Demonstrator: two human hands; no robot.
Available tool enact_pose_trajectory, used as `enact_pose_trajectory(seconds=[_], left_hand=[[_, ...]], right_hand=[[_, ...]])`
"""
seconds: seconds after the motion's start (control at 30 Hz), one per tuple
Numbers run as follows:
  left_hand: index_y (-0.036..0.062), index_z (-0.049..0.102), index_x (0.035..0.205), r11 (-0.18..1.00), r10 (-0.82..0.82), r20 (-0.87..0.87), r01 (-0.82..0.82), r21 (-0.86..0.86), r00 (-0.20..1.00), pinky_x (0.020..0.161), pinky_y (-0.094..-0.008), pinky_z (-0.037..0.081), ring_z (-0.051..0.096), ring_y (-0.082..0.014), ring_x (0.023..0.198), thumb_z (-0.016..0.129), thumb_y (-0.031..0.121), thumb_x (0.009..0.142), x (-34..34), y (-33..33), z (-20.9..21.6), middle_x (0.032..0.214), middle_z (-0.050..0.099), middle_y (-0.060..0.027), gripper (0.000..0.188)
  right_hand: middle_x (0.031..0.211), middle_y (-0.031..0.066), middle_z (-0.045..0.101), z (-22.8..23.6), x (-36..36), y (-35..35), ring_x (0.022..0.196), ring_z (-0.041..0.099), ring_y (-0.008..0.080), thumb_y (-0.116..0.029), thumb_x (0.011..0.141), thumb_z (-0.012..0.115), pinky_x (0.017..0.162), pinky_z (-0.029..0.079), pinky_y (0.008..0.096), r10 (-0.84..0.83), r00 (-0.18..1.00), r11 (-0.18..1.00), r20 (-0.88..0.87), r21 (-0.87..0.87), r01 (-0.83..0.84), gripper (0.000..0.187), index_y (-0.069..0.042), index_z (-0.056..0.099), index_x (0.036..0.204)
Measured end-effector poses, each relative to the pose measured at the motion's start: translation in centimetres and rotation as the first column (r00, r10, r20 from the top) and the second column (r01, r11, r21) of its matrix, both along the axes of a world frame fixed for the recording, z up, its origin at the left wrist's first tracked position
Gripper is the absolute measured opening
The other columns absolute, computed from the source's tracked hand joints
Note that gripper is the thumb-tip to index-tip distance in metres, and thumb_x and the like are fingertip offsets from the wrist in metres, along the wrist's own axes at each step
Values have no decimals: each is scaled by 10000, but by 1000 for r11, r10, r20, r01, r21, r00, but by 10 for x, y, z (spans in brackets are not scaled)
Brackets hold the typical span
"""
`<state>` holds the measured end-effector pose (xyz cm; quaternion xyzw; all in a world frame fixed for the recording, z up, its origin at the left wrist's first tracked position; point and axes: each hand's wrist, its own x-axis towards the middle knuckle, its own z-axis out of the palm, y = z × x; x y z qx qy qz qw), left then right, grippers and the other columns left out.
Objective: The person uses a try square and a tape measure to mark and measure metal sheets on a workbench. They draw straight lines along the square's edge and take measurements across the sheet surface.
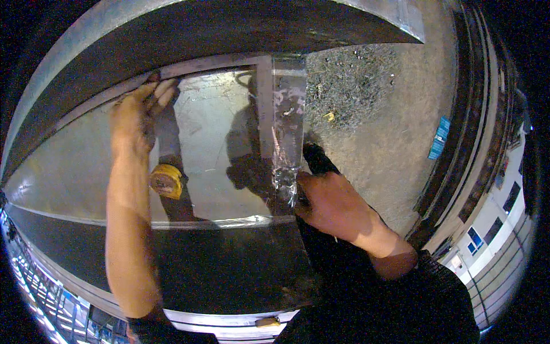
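- one grey beam (209, 129), shiny, kinda scuffed
- one yellow tape (166, 181) on it
- left hand (134, 117) far, right hand (332, 206) nearer, well apart, can't tell if gripping

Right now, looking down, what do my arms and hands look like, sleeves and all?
Your left hand and right hand are ungloved, with no watch showing. The left sleeve is dark and leaves most of that forearm bare; the right sleeve is black and ends nearer the wrist, its edge looking coarsely textured. Any finer markings are too dark to tell.
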<state>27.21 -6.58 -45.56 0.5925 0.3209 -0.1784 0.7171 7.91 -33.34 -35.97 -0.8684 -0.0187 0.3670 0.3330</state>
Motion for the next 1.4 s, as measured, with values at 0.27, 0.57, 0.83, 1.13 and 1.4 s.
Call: enact_pose_trajectory(seconds=[0.27, 0.57, 0.83, 1.13, 1.4], left_hand=[[-123, 412, 1316, 939, -258, -15, 254, 230, 966, 1048, -371, 431, 544, -303, 1205, 563, 212, 953, 1, 90, 38, 1304, 521, -226, 516], [16, 390, 1401, 753, -466, -191, 500, 427, 864, 1069, -448, 390, 479, -309, 1271, 548, 238, 960, -11, 252, 26, 1351, 501, -189, 518], [84, 332, 1416, 536, -594, -352, 682, 498, 724, 919, -463, 497, 538, -393, 1170, 796, 129, 738, -147, 115, 57, 1381, 424, -230, 822], [144, 401, 1302, -519, -640, -732, 570, 637, 234, 818, -477, 545, 615, -387, 1007, 627, 151, 844, -140, 58, 73, 1307, 458, -212, 511], [42, 398, 1243, -361, -329, -675, 572, 736, 661, 816, -453, 548, 600, -398, 1048, 742, 214, 746, -117, 54, 197, 1274, 486, -218, 629]], right_hand=[[740, 243, 625, -18, -21, -57, 731, 623, 442, -174, 729, 691, 630, 511, 506, 95, 992, 977, -87, -185, -110, 312, 15, 547, 932], [796, 237, 635, -62, -69, -123, 795, 616, 442, -102, 757, 647, 696, 496, 516, 141, 975, 935, -174, -300, -189, 311, -5, 523, 1025], [997, 236, 615, -68, -76, -166, 844, 610, 441, -42, 759, 575, 719, 501, 507, 140, 967, 939, -215, -281, -198, 410, -88, 517, 1162], [932, 211, 631, -74, -53, -181, 829, 624, 414, -59, 763, 590, 713, 507, 506, 339, 940, 912, -42, -228, -340, 413, -136, 519, 1162], [797, 124, 627, -142, -82, -272, 667, 672, 274, -40, 813, 587, 548, 546, 389, -9, 882, 981, -471, -177, -85, 333, -112, 558, 1137]])
